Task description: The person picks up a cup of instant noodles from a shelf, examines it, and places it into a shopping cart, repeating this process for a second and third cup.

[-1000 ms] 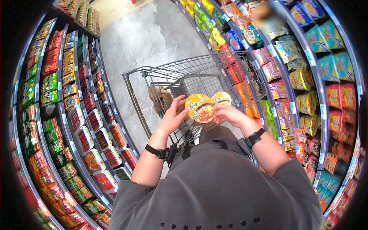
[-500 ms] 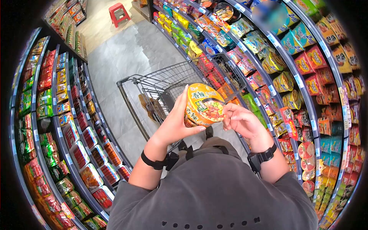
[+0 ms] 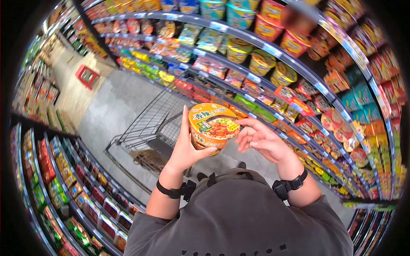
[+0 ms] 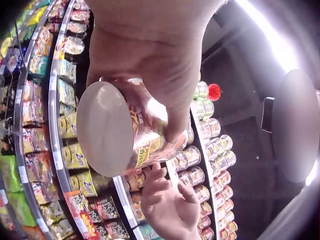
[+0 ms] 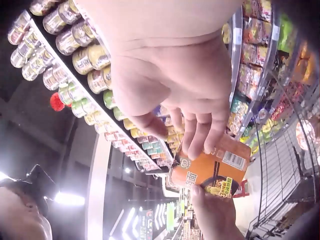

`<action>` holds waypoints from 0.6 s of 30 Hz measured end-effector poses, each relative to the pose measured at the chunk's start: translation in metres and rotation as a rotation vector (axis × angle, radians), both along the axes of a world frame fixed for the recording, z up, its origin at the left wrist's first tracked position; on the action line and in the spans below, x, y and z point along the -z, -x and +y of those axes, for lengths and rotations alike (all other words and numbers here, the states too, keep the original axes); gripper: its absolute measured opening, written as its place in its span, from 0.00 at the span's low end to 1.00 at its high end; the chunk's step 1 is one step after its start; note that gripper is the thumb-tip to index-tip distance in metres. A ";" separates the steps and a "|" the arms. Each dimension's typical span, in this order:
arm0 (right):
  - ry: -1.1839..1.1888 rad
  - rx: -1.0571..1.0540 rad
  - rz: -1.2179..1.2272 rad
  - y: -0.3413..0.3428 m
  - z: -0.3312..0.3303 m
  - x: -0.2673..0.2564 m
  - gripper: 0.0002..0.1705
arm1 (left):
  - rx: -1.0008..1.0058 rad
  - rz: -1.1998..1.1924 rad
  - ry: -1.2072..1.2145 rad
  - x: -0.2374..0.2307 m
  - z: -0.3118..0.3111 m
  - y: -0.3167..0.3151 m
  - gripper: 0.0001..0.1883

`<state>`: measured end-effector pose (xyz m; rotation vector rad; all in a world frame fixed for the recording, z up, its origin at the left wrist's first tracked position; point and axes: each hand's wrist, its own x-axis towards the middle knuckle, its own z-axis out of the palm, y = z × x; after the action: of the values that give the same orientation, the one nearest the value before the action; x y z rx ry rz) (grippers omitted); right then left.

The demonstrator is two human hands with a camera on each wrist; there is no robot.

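Note:
An orange instant noodle bowl [image 3: 213,123] with a food picture on its lid is held in front of the body, lid tilted up toward the head camera. My left hand [image 3: 183,149] grips it from the left, thumb along the near side and fingers behind. Its pale round base shows in the left wrist view. My right hand [image 3: 267,143] is at the bowl's right edge, fingers loosely bent and fingertips right at the rim. In the right wrist view those fingers overlap the bowl's orange side [image 5: 202,167], near a barcode.
A wire shopping cart [image 3: 164,145] stands just ahead, with a brown item [image 3: 147,160] low at its near end. Shelves of packaged noodles [image 3: 260,62] curve along the front and right, more shelves [image 3: 79,187] on the left. A red stool [image 3: 81,73] stands farther down the aisle.
The view has turned right, toward the noodle shelves. A second round lid seen beside the bowl a second ago no longer shows. My left hand now holds the bowl more from its side.

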<state>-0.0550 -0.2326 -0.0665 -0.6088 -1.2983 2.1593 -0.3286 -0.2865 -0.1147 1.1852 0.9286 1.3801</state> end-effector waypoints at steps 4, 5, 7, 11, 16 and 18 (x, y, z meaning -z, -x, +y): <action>-0.057 0.267 -0.115 -0.076 0.001 0.017 0.37 | 0.081 0.105 -0.029 -0.010 0.040 -0.058 0.73; -0.063 0.273 -0.125 -0.096 0.000 0.023 0.38 | 0.112 0.104 -0.043 -0.011 0.050 -0.074 0.73; -0.096 0.293 -0.139 -0.126 -0.005 0.026 0.40 | 0.163 0.164 -0.067 -0.012 0.068 -0.106 0.73; -0.170 0.241 -0.125 -0.193 -0.001 0.031 0.49 | 0.249 0.265 -0.094 -0.024 0.100 -0.184 0.73; -0.239 0.310 -0.130 -0.263 0.013 0.034 0.54 | 0.217 0.608 -0.308 -0.039 0.132 -0.274 0.66; -0.259 0.334 -0.133 -0.286 0.019 0.029 0.54 | 0.204 0.638 -0.349 -0.045 0.140 -0.301 0.64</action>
<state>0.2309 -0.2137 -0.0954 -0.8074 -1.4043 1.6755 -0.0276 -0.1465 -0.0693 1.9981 0.9787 1.0302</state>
